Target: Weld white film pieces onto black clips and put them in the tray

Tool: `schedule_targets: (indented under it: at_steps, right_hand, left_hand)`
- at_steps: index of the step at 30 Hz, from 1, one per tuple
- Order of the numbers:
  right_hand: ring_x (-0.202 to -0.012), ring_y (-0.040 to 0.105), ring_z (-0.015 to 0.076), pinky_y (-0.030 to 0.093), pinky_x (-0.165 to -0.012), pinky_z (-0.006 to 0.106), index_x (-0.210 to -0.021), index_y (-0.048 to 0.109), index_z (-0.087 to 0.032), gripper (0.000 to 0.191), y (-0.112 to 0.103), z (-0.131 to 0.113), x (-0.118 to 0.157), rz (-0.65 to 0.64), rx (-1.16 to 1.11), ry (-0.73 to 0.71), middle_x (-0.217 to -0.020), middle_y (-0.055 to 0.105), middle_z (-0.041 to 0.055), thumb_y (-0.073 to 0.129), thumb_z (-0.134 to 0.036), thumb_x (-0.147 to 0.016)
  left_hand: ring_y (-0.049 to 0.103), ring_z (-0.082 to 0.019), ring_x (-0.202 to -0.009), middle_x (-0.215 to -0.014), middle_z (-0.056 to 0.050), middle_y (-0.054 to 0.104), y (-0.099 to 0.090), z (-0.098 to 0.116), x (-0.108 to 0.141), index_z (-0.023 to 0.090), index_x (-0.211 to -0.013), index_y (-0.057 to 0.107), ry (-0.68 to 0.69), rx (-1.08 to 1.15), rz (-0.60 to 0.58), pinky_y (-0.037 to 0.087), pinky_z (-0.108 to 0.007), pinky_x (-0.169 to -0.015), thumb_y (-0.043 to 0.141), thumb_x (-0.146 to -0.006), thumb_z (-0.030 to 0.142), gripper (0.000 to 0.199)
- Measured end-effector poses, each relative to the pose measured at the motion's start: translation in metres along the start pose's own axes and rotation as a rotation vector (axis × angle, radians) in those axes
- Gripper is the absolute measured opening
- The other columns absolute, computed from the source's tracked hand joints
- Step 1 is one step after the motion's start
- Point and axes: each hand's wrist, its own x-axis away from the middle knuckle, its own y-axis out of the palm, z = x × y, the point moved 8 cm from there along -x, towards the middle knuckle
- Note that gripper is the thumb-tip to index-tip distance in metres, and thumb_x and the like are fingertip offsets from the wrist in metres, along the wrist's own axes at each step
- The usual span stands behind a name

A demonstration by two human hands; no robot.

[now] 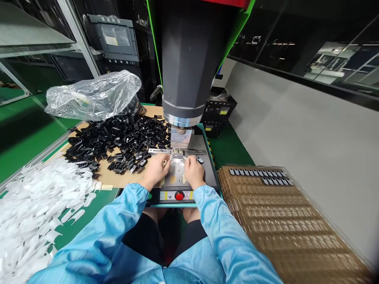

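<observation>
Under the big dark press head (184,114), a metal fixture (178,152) sits on a grey base plate (174,179). My left hand (157,169) is at the fixture's left front, fingers pinched on a small whitish piece. My right hand (194,170) is at its right front, also pinched on a small pale piece. Whether both hands hold one part cannot be made out. A small dark part (200,160) with a light edge lies just right of my right hand. The red button (179,195) is on the panel in front of both hands.
Black clips (118,138) are heaped on cardboard at the left, with a clear plastic bag (94,96) behind. White pieces (44,205) pile up nearer. Stacked brown trays (275,221) at the right hold two rows of parts. Crates (115,39) stand behind.
</observation>
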Motion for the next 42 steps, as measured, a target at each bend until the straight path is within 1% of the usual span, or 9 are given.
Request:
schedule_targets:
  at_steps: [7,11,15,23,27,31,36,39,42]
  right_hand:
    - [-0.107,0.059,0.0241,0.044,-0.091,0.032,-0.123,0.074,-0.024,0.032,0.005,-0.015,-0.033,0.039,0.069,-0.121,-0.120,0.067,0.0102,0.044,-0.030,-0.112]
    - [-0.110,0.055,0.0273,0.044,-0.091,0.037,-0.140,0.068,-0.027,0.039,0.018,-0.026,-0.027,-0.051,0.182,-0.182,-0.123,0.064,0.0118,0.044,-0.029,-0.110]
    - [-0.118,0.050,0.0300,0.043,-0.094,0.041,-0.152,0.058,-0.026,0.045,0.018,-0.036,-0.019,-0.080,0.259,-0.199,-0.139,0.059,0.0142,0.046,-0.028,-0.108]
    - [-0.126,0.045,0.0323,0.041,-0.098,0.044,-0.157,0.051,-0.026,0.055,0.011,-0.046,-0.024,-0.153,0.345,-0.228,-0.148,0.054,0.0155,0.055,-0.024,-0.102]
    - [-0.127,0.045,0.0332,0.041,-0.100,0.045,-0.151,0.058,-0.026,0.052,0.007,-0.039,-0.021,-0.131,0.297,-0.231,-0.147,0.055,0.0148,0.057,-0.021,-0.099]
    - [-0.126,0.047,0.0346,0.042,-0.104,0.048,-0.141,0.066,-0.022,0.043,0.007,-0.049,-0.013,-0.064,0.151,-0.266,-0.144,0.059,0.0148,0.060,-0.023,-0.098]
    - [-0.131,0.050,0.0288,0.041,-0.112,0.044,-0.151,0.058,-0.023,0.053,0.039,-0.122,-0.001,-0.182,-0.016,-0.513,-0.149,0.061,0.0104,0.055,-0.017,-0.099]
    - [-0.135,0.049,0.0279,0.041,-0.113,0.044,-0.157,0.054,-0.025,0.058,0.066,-0.167,0.002,-0.273,-0.023,-0.642,-0.156,0.058,0.0093,0.052,-0.014,-0.100]
    - [-0.130,0.052,0.0299,0.043,-0.108,0.046,-0.143,0.065,-0.023,0.046,0.082,-0.187,0.005,-0.295,-0.012,-0.714,-0.152,0.062,0.0103,0.050,-0.014,-0.100]
  left_hand:
    - [0.068,-0.024,-0.097,-0.100,-0.009,0.073,0.034,0.000,-0.045,0.021,-0.097,0.069,0.030,-0.130,-0.081,0.055,-0.037,-0.091,0.060,-0.103,0.023,0.011]
    - [0.065,-0.028,-0.112,-0.122,-0.013,0.072,0.044,0.012,-0.039,0.019,-0.120,0.071,0.146,-0.283,-0.141,0.052,-0.042,-0.102,0.052,-0.108,0.029,0.025]
    - [0.058,-0.032,-0.126,-0.141,-0.015,0.066,0.045,0.015,-0.032,0.018,-0.140,0.064,0.146,-0.379,-0.200,0.047,-0.047,-0.109,0.051,-0.107,0.032,0.038]
    - [0.051,-0.033,-0.136,-0.150,-0.016,0.060,0.040,0.024,-0.031,0.017,-0.149,0.057,0.112,-0.420,-0.252,0.043,-0.048,-0.111,0.054,-0.105,0.036,0.048]
    - [0.052,-0.034,-0.136,-0.147,-0.015,0.062,0.014,0.025,-0.016,0.019,-0.142,0.061,0.133,-0.377,-0.217,0.043,-0.048,-0.110,0.059,-0.103,0.039,0.044]
    - [0.056,-0.037,-0.125,-0.133,-0.016,0.066,-0.040,-0.007,0.018,0.022,-0.132,0.065,0.023,-0.405,-0.089,0.045,-0.051,-0.100,0.064,-0.100,0.037,0.036]
    - [0.056,-0.037,-0.114,-0.117,-0.015,0.067,-0.083,-0.055,0.063,0.024,-0.117,0.069,-0.156,-0.470,-0.027,0.045,-0.051,-0.091,0.065,-0.100,0.038,0.023]
    - [0.055,-0.035,-0.114,-0.120,-0.015,0.067,-0.086,-0.056,0.072,0.024,-0.116,0.071,-0.155,-0.464,-0.043,0.045,-0.051,-0.092,0.063,-0.101,0.036,0.021]
    - [0.056,-0.033,-0.112,-0.118,-0.015,0.068,-0.087,-0.049,0.072,0.022,-0.110,0.072,-0.164,-0.474,-0.066,0.046,-0.050,-0.091,0.063,-0.100,0.032,0.018]
